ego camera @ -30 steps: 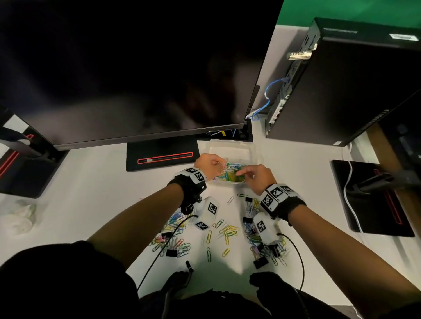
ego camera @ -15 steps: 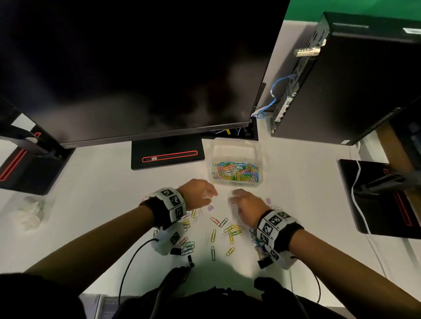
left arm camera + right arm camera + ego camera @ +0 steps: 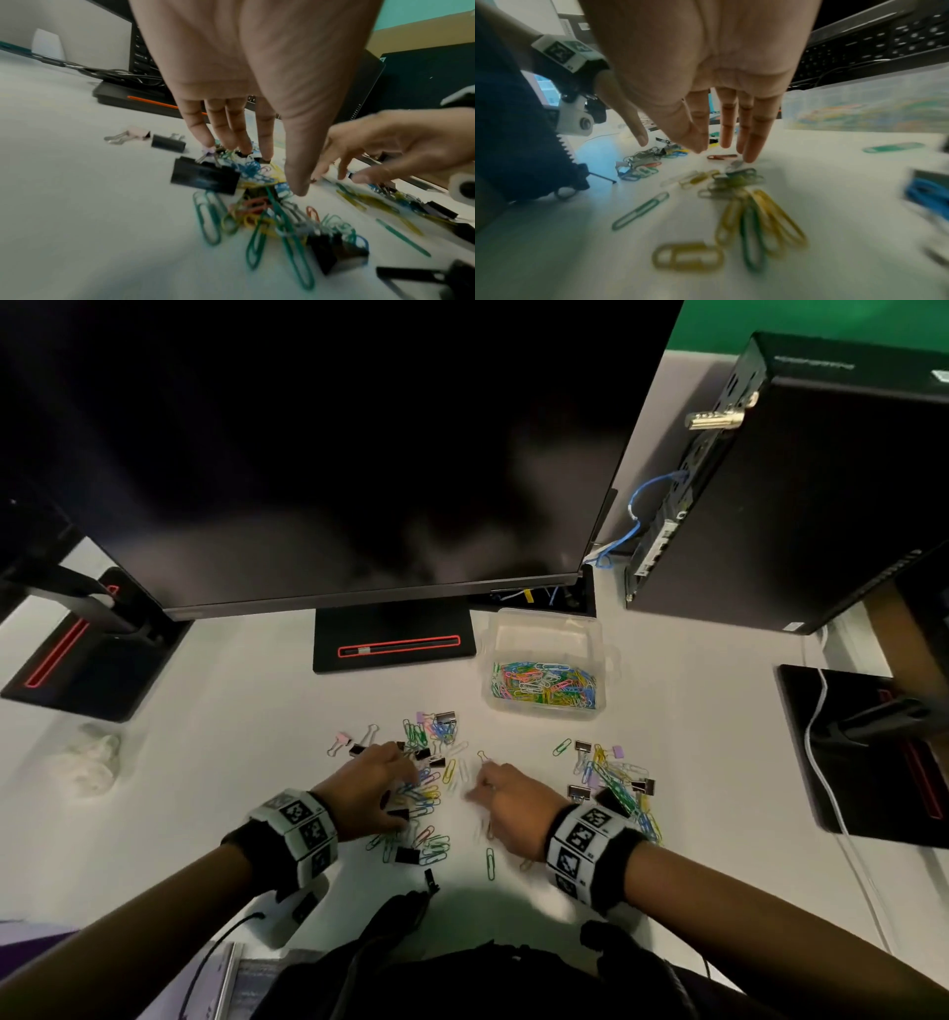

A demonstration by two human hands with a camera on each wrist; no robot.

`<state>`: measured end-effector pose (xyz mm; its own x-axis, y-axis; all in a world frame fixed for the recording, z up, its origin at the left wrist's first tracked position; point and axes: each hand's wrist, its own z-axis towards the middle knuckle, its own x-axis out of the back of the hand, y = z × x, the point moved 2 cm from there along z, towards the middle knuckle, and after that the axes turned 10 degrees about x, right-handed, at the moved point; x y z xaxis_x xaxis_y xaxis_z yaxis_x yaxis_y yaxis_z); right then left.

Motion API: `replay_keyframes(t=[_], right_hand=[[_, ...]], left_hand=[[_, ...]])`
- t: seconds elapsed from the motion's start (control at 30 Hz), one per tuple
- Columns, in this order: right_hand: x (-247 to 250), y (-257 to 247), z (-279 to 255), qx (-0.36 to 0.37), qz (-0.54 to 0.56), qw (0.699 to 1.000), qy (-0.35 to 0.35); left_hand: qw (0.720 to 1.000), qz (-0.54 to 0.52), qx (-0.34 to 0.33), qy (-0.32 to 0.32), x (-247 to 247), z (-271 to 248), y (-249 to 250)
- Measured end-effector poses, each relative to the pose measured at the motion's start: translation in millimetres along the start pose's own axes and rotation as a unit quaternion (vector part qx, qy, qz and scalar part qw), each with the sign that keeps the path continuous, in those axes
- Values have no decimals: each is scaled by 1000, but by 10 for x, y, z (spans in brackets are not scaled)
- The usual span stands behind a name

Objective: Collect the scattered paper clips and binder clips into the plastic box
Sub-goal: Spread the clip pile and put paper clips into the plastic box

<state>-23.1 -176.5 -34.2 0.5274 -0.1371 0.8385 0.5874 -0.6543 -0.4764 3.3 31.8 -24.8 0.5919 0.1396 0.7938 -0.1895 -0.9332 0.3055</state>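
The clear plastic box (image 3: 544, 706) stands behind the scatter with a layer of coloured paper clips in it; its wall also shows in the right wrist view (image 3: 859, 101). Paper clips and binder clips lie loose on the white desk in a left pile (image 3: 426, 793) and a right pile (image 3: 611, 778). My left hand (image 3: 390, 783) is spread palm down on the left pile, straight fingers (image 3: 231, 142) touching clips beside a black binder clip (image 3: 205, 176). My right hand (image 3: 488, 788) hovers flat, fingertips (image 3: 750, 156) at the desk by a red paper clip (image 3: 722, 157), holding nothing.
A large monitor (image 3: 334, 454) on its black base (image 3: 393, 639) stands behind the clips. A black computer case (image 3: 796, 495) is at the back right, and other stands sit at both sides (image 3: 862, 752). Crumpled plastic (image 3: 90, 757) lies at the left.
Both hands have pulled back from over the box to the loose clips on the desk. They now lie spread over the piles near me.
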Motion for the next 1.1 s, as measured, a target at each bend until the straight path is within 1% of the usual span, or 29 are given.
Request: replay_keyframes(t=[0.1, 0.2, 0.33, 0.5, 0.63, 0.7, 0.77, 0.87, 0.97, 1.03, 1.1], right_hand=[[-20, -152, 224, 51, -6, 999, -12], [-113, -268, 319, 96, -25, 995, -24], [-169, -261, 252, 95, -50, 992, -59], [-141, -161, 41, 73, -24, 996, -42], [-111, -122, -47, 54, -18, 998, -28], [-108, -185, -22, 60, -16, 998, -17], [-128, -284, 30, 77, -25, 997, -19], [-212, -404, 71, 118, -45, 991, -32], [-301, -382, 26, 148, -54, 987, -27], [-338, -287, -67, 142, -47, 989, -23], [-299, -229, -164, 116, -43, 992, -27]], left_hand=[[999, -11, 14, 29, -103, -95, -72], [998, -7, 29, 49, -168, -144, -123], [998, 19, 51, 43, -188, -161, -178], [998, 24, 46, 24, -172, -195, -282], [999, 8, 26, 31, -152, -211, -381], [999, 1, 19, 33, -140, -216, -388], [999, -4, 4, 33, -133, -231, -335], [999, 4, -37, 27, -178, -262, -198], [997, 30, -75, 10, -281, -274, -107], [994, 53, -96, -5, -323, -270, -78], [991, 68, -111, -19, -328, -258, -64]])
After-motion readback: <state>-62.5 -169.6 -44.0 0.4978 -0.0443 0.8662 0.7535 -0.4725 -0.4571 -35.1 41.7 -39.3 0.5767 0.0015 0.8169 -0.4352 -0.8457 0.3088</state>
